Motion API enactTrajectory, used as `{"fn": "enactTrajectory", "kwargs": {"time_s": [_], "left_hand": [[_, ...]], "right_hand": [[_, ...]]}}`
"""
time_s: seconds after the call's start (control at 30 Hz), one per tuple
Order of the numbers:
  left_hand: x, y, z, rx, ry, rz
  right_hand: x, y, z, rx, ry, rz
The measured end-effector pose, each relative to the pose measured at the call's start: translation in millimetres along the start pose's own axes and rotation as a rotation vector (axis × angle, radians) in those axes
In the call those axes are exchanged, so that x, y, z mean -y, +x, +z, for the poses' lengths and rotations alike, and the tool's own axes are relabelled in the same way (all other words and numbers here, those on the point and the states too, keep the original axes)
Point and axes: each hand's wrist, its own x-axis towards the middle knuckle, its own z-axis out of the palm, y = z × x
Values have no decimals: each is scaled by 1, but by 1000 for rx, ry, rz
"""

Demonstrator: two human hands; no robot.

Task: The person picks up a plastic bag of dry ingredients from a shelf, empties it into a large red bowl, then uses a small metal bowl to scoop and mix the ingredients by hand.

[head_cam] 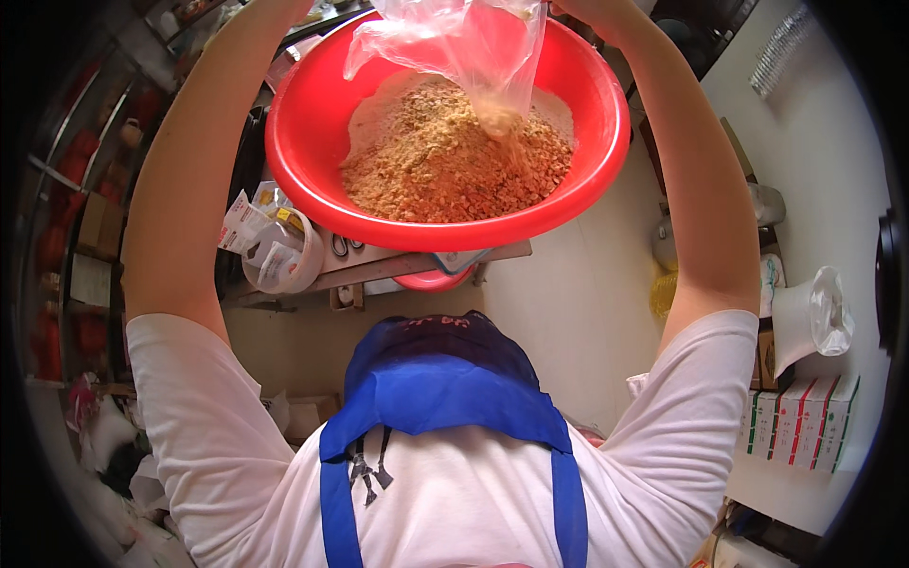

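A clear plastic bag point(454, 32) hangs mouth down over a large red plastic basin point(312, 170). Pale brown powder point(497, 121) runs from the bag's lower corner. It lands on a heap of coarse, tan-to-orange crumbly meal point(440, 163), with paler flour-like powder around the far side. My right hand point(566, 6) grips the bag's right edge at the top of the view, mostly cut off by the frame. My left forearm reaches up past the basin's left side, and its hand is out of view.
The basin sits above a table point(398, 266) holding a white tub point(307, 266) of packets and a pair of scissors point(341, 245). Shelves point(78, 184) stand left. Stacked cartons point(802, 422) and a white bag point(806, 319) are at right. A second red basin point(433, 280) shows below the table.
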Motion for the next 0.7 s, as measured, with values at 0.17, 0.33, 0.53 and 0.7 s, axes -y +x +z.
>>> {"fn": "enactTrajectory", "kwargs": {"time_s": [0.17,0.33,0.53,0.7], "left_hand": [[-16,-37,-20,-95,604,2],[-39,-72,-14,-187,292,122],[-51,-67,-45,-428,290,25],[-28,-94,-29,-419,279,59]], "right_hand": [[45,20,12,-73,-741,-258],[-8,78,39,-168,-694,-418],[52,101,5,-450,-888,-808],[29,90,77,-404,-698,-587]]}}
